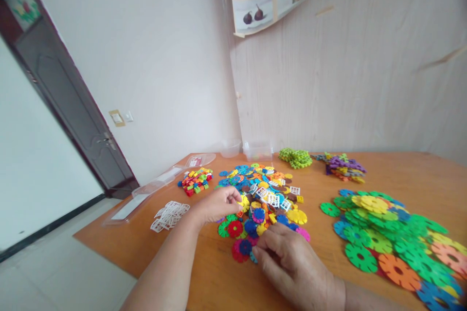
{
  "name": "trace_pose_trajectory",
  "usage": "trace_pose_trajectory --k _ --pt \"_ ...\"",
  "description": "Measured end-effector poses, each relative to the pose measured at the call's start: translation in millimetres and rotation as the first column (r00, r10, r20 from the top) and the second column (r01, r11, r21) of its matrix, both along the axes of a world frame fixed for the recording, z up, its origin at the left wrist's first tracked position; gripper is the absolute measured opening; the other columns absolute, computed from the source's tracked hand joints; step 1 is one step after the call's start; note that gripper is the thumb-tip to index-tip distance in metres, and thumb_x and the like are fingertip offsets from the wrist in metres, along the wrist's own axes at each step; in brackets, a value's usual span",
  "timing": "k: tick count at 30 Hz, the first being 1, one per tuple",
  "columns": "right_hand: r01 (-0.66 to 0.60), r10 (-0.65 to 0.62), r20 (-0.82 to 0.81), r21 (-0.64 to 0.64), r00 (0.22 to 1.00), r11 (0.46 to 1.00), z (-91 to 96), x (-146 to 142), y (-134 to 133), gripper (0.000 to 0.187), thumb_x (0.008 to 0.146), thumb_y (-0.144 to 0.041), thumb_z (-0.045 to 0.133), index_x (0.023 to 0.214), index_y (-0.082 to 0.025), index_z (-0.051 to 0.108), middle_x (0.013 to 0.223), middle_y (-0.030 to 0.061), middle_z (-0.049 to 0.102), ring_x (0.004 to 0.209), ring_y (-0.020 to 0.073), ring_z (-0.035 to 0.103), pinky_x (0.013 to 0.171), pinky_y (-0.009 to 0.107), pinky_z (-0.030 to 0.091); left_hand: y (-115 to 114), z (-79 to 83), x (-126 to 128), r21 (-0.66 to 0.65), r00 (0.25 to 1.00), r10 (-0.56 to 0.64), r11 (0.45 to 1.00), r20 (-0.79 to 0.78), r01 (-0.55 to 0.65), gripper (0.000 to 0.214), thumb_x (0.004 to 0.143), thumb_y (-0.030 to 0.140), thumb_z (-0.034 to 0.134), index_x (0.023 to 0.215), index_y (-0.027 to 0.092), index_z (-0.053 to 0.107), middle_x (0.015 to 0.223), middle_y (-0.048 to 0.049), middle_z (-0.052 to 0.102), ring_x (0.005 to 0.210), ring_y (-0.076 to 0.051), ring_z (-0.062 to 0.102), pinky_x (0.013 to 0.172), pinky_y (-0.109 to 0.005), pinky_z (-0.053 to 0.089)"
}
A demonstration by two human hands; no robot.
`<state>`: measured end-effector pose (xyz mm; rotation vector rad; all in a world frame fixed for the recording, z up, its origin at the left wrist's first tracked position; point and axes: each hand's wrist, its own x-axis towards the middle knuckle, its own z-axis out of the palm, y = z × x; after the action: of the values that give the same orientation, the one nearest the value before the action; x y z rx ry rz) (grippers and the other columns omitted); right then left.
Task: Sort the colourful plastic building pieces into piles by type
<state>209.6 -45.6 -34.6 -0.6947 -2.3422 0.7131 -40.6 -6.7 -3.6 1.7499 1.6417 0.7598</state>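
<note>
My left hand (221,205) reaches over the middle pile, thumb and forefinger pinched at the edge of a yellow notched plastic disc (244,202). My right hand (294,265) is at the pile's near side with its fingers curled in; what they hold, if anything, is hidden. Beside its thumb lies a light blue disc (253,257). The mixed pile (237,181) has notched discs in many colours. White window-shaped pieces (273,199) lie on top of it. Below my left hand are a red disc (235,228) and several green ones.
Large notched discs (397,233) are heaped at right. White lattice pieces (170,215) and small coloured blocks (196,181) lie at left. Green pieces (295,158) and purple pieces (346,164) sit at the back. Clear plastic containers (258,150) and lids (131,206) stand along the wooden table's edges (109,240).
</note>
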Motion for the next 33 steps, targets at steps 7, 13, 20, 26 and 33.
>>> trace_pose_trajectory --k 7,13,20,26,33 --pt "-0.014 0.014 0.031 -0.01 0.999 1.0 2.4 1 0 0.023 0.096 -0.027 0.047 0.08 -0.02 0.061 0.081 0.0018 0.062 0.078 0.0147 0.055 0.067 0.026 0.038 -8 5.7 2 -0.029 0.971 -0.152 0.988 -0.184 0.15 0.024 0.067 0.023 0.071 0.09 0.017 0.066 0.084 -0.0002 0.062 0.076 -0.014 0.056 0.064 -0.023 0.044" --pt "-0.012 0.013 0.055 -0.02 0.998 1.0 1.2 -1 1 0.024 0.096 -0.029 0.047 0.079 -0.021 0.061 0.08 0.0022 0.062 0.077 0.0157 0.056 0.067 0.027 0.039 -6 0.5 -1 -0.065 0.982 -0.129 0.991 -0.138 0.121 0.021 0.071 0.027 0.07 0.089 0.016 0.066 0.081 -0.0006 0.063 0.072 -0.014 0.057 0.06 -0.023 0.042" --pt "-0.019 0.02 0.059 -0.009 0.998 1.0 0.1 0 0 0.025 0.097 -0.029 0.046 0.08 -0.021 0.061 0.082 0.0035 0.063 0.079 0.0165 0.056 0.068 0.028 0.04 -8 9.0 -4 0.013 0.981 -0.024 1.0 0.194 0.021 0.027 0.078 0.037 0.072 0.093 0.016 0.065 0.085 -0.0015 0.063 0.079 -0.014 0.056 0.071 -0.025 0.043" --pt "-0.02 0.021 0.066 -0.019 0.998 1.0 3.6 1 0 0.025 0.097 -0.03 0.046 0.079 -0.021 0.061 0.083 0.0038 0.063 0.079 0.0169 0.057 0.067 0.028 0.04 -2 9.2 -24 0.041 0.822 0.066 0.993 0.566 -0.108 0.04 0.08 0.042 0.072 0.112 0.019 0.068 0.091 -0.0036 0.064 0.08 -0.013 0.057 0.072 -0.025 0.04" --pt "-0.018 0.02 0.083 -0.026 0.996 1.0 4.6 0 1 0.026 0.097 -0.031 0.046 0.08 -0.021 0.062 0.083 0.0046 0.064 0.08 0.0179 0.058 0.068 0.029 0.042 6 1.4 -35 0.054 0.735 0.163 0.963 0.658 -0.262 0.042 0.075 0.044 0.075 0.106 0.017 0.068 0.087 -0.005 0.066 0.078 -0.013 0.059 0.07 -0.024 0.041"
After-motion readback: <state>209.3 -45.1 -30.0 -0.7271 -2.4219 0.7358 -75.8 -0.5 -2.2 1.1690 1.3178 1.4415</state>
